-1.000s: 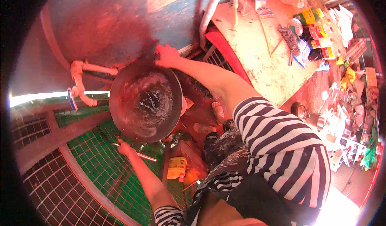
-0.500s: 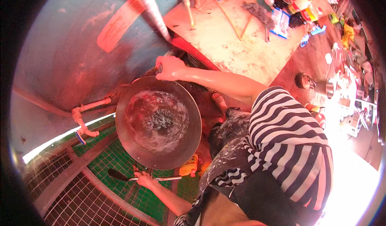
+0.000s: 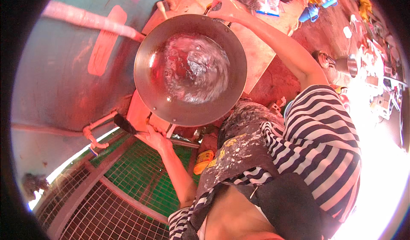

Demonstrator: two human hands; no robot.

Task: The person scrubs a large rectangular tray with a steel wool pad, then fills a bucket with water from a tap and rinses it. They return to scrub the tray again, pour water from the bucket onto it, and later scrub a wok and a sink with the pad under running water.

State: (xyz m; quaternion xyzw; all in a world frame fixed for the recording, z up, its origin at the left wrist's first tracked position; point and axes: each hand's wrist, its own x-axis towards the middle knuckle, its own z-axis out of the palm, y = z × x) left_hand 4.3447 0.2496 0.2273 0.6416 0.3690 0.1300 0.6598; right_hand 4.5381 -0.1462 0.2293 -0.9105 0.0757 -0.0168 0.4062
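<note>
Over the near left part of the pale board [image 3: 256,61], as you see it, hangs the wok [image 3: 192,115], tipped a little so that you look straight into its bowl; how high it is above the board you cannot tell. Half a second ago it was farther left and nearer, out above the green mesh [image 3: 145,176] and close to the tap [image 3: 89,132]. Now the tap is well apart from it, down at the left, and the wok hides much of the board's edge. Your view has swung too, so part of that shift is your own head turning.

Your right hand [image 3: 227,9] is closed on the wok at its far right side. Your left hand [image 3: 156,137] is wrapped around a dark-headed tool [image 3: 124,124], just beside the wok's near left edge; whether its fingers also bear on the wok you cannot tell. Water [image 3: 200,73] pools in the bowl, blurred and swirling as it was before. For the work in hand, this means the wok is aloft with its load of water kept in, and a level carry matters.
</note>
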